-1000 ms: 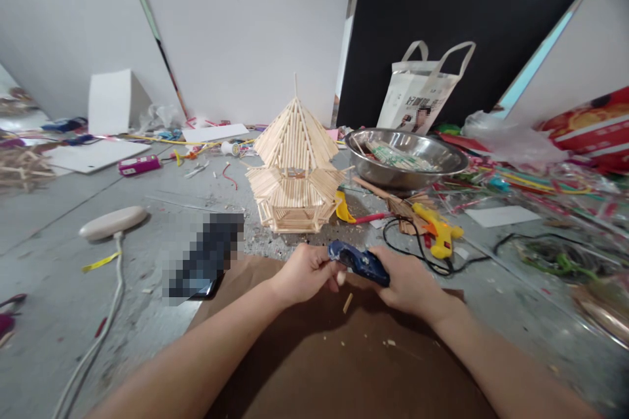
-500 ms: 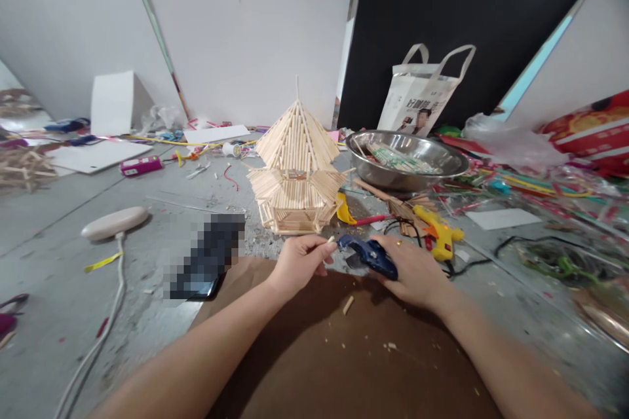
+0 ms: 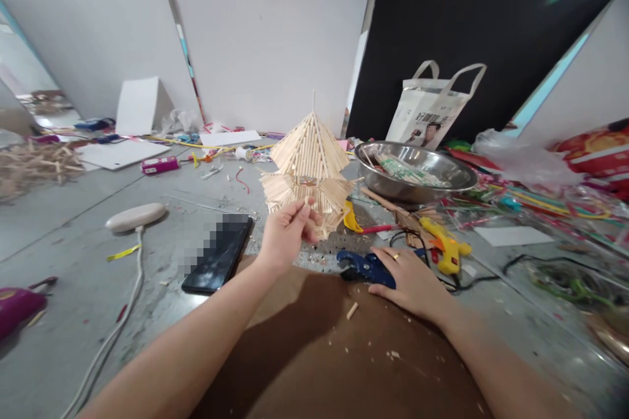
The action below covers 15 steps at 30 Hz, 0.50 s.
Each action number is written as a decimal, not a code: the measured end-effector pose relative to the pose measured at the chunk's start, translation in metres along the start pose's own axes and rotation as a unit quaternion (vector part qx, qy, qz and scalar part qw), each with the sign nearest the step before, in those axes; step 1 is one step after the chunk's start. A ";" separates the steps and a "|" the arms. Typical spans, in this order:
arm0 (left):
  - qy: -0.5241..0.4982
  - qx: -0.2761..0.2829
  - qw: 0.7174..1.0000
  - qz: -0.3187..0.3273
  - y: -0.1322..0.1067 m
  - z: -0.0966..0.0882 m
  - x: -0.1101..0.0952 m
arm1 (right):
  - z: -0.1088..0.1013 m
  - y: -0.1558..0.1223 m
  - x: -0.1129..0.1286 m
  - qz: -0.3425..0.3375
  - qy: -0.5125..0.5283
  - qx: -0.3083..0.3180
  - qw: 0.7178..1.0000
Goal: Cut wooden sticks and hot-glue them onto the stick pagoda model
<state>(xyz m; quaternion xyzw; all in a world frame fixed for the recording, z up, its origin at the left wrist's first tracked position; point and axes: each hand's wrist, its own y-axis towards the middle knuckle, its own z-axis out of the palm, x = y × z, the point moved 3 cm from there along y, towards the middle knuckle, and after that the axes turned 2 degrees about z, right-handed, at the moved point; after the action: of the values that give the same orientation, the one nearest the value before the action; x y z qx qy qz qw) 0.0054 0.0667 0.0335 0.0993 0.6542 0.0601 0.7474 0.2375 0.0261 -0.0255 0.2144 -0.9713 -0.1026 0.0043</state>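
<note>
My left hand (image 3: 286, 232) is raised in front of the wooden stick pagoda model (image 3: 309, 156), fingers pinched on a short wooden stick held against its lower tier. My right hand (image 3: 411, 278) rests on the table edge with its fingers lying over the handle of blue cutting pliers (image 3: 362, 266). A cut stick piece (image 3: 352, 311) lies on the brown board (image 3: 339, 353) in front of me.
A yellow glue gun (image 3: 445, 245) with black cord lies right of the pliers. A steel bowl (image 3: 417, 170) stands behind it. A black phone (image 3: 219, 262), a white oval device (image 3: 136, 217) with cable, a tote bag (image 3: 432, 108) and craft scraps surround the model.
My left hand rose from beside the pliers up to the pagoda with a stick. My right hand lowered the pliers onto the table. The view tilted up slightly.
</note>
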 end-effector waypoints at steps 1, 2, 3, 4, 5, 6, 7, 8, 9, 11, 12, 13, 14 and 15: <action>-0.008 -0.019 1.000 0.001 0.005 -0.004 -0.003 | 0.000 0.000 0.000 -0.003 0.002 -0.002 1.000; -0.011 -0.039 0.999 -0.002 0.010 -0.007 -0.007 | 0.000 0.000 0.000 -0.004 0.005 -0.004 1.000; -0.016 -0.065 0.998 -0.009 0.015 -0.011 -0.010 | 0.000 0.000 0.000 -0.004 0.007 -0.007 1.000; -0.016 -0.089 0.996 -0.019 0.019 -0.015 -0.013 | -0.001 0.000 0.000 -0.003 0.010 -0.009 1.000; -0.014 -0.108 0.994 -0.029 0.023 -0.017 -0.015 | -0.001 0.000 0.000 -0.001 0.012 -0.009 1.000; -0.011 -0.122 0.992 -0.034 0.027 -0.019 -0.018 | 0.000 0.000 0.000 0.000 0.012 -0.008 1.000; -0.004 -0.125 0.991 -0.037 0.030 -0.021 -0.020 | 0.000 0.000 0.000 0.001 0.012 -0.006 1.000; 0.005 -0.122 0.992 -0.041 0.032 -0.021 -0.021 | 0.000 0.000 -0.001 0.001 0.010 -0.005 1.000; 0.014 -0.115 0.992 -0.044 0.034 -0.021 -0.022 | 0.001 0.000 -0.001 0.001 0.008 -0.004 1.000; 0.033 -0.103 0.993 -0.047 0.036 -0.021 -0.023 | 0.002 0.000 -0.002 0.003 0.006 -0.005 1.000; 0.040 -0.103 0.993 -0.048 0.036 -0.021 -0.023 | 0.003 0.000 -0.002 0.003 0.007 -0.006 1.000; 0.046 -0.105 0.992 -0.047 0.037 -0.021 -0.023 | 0.003 0.000 -0.002 0.003 0.009 -0.007 1.000; 0.053 -0.105 0.992 -0.047 0.038 -0.021 -0.024 | 0.003 0.000 -0.002 0.002 0.011 -0.008 1.000; 0.061 -0.104 0.992 -0.046 0.040 -0.021 -0.024 | 0.003 0.000 -0.002 0.001 0.012 -0.008 1.000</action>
<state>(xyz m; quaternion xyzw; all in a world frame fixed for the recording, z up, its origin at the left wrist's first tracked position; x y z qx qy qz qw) -0.0176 0.1017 0.0632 -0.0134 0.6926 0.0994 0.7144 0.2389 0.0278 -0.0286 0.2150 -0.9705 -0.1078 0.0181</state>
